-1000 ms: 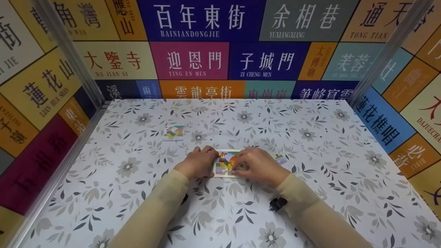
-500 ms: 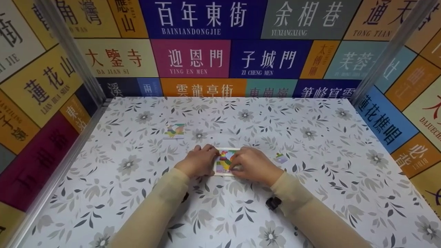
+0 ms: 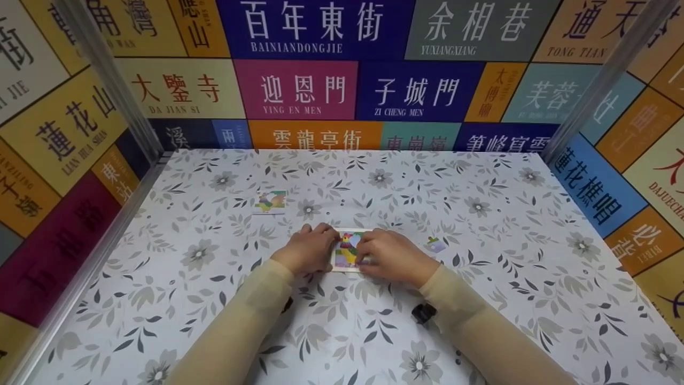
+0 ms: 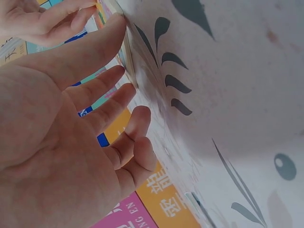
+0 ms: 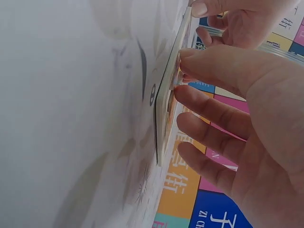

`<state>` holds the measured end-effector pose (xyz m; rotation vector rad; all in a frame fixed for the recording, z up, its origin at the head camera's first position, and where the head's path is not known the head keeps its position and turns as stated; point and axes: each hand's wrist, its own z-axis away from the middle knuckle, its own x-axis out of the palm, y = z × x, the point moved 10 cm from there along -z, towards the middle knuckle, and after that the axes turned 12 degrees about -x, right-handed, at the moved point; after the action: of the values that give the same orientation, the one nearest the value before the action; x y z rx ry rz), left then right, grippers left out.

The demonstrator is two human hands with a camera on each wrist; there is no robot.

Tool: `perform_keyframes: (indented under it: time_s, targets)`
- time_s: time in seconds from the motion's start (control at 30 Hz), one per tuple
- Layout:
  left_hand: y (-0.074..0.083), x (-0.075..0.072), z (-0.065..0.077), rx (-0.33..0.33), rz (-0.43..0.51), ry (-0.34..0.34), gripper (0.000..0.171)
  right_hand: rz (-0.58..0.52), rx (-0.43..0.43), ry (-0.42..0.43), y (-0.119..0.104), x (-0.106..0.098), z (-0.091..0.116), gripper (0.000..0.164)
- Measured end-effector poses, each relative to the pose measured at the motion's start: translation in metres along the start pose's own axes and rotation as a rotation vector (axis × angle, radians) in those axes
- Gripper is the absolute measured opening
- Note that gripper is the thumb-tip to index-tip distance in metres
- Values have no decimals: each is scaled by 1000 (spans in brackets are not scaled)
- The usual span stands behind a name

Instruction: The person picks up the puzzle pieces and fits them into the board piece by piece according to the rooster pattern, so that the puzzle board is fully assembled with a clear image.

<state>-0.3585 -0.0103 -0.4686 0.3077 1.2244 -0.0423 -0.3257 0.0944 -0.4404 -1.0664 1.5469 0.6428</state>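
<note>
A small rooster jigsaw puzzle (image 3: pixel 348 258) in a white-edged tray lies flat on the table, between both hands. My left hand (image 3: pixel 307 250) holds the tray's left side; in the left wrist view its thumb (image 4: pixel 111 35) rests along the near edge, and two fingertips meet the side. My right hand (image 3: pixel 398 258) covers the puzzle's right part. Seen from the right wrist, thumb (image 5: pixel 194 59) and index finger pinch at a piece on the tray (image 5: pixel 160 114), while the other fingers stay off it. The piece itself is mostly hidden by the hand.
A loose purple and green puzzle piece (image 3: pixel 435 244) lies right of my right hand. Farther back on the left sits a small picture card (image 3: pixel 270 202). Walls with coloured signs enclose the flower-patterned table (image 3: pixel 368 342) at the back and sides.
My right hand has lowered and drawn slightly left over the puzzle. The white gap low in the picture is now filled, and a pale blue patch shows beside the rooster. My left hand keeps its place.
</note>
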Motion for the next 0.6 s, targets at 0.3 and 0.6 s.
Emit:
perform_keyframes:
  time_s: [0.3,0.6]
  targets:
    - [0,0,-1,4,-5,-1,62,-158,115,-38,11,1,13,12]
    - [-1,3,-2,-23,5,-27,63,-234,238,-28,29,-3,33,15]
